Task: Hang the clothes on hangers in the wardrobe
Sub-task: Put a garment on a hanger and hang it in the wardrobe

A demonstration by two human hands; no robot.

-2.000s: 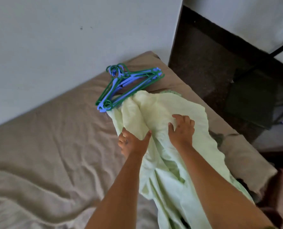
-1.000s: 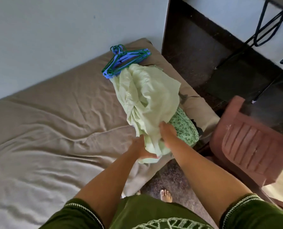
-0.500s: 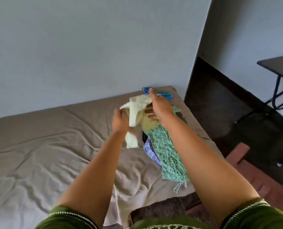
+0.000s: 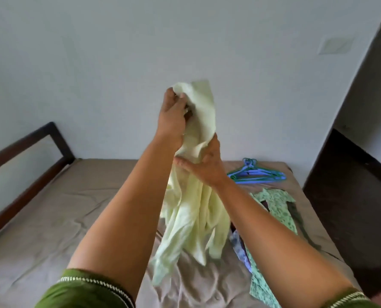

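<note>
Head view, looking forward and down over a bed (image 4: pixel 78 210) covered with a wrinkled taupe sheet; dark wooden bed frame (image 4: pixel 27 150) along the left edge, pale wall (image 4: pixel 118 52) behind. Pale yellow-green garment (image 4: pixel 194 210) held up in the air in front of the wall, above the bed, bunched at the top and hanging down in loose folds; its lowest folds reach down in front of the sheet, contact with the sheet cannot be judged. Left hand (image 4: pixel 173 116) is the upper one: fingers curled and clamped on the top edge of the garment. Right hand (image 4: pixel 205 165) sits lower, just beneath the left: thumb and fingers closed round the gathered cloth at mid-height, thumb pointing left across the fabric. Both forearms raised; green sleeves with pale trim at the bottom of the frame. Bundle of plastic hangers (image 4: pixel 255 173), blue and green, lies flat on the bed near the far right corner, well apart from the held garment. Green patterned garment (image 4: pixel 278 207) lies spread on the sheet on the right side, nearer than the hangers; a blue-patterned piece of cloth (image 4: pixel 240 252) lies partly under it, beside the hanging folds. Dark floor (image 4: pixel 349 196) to the right of the bed
</note>
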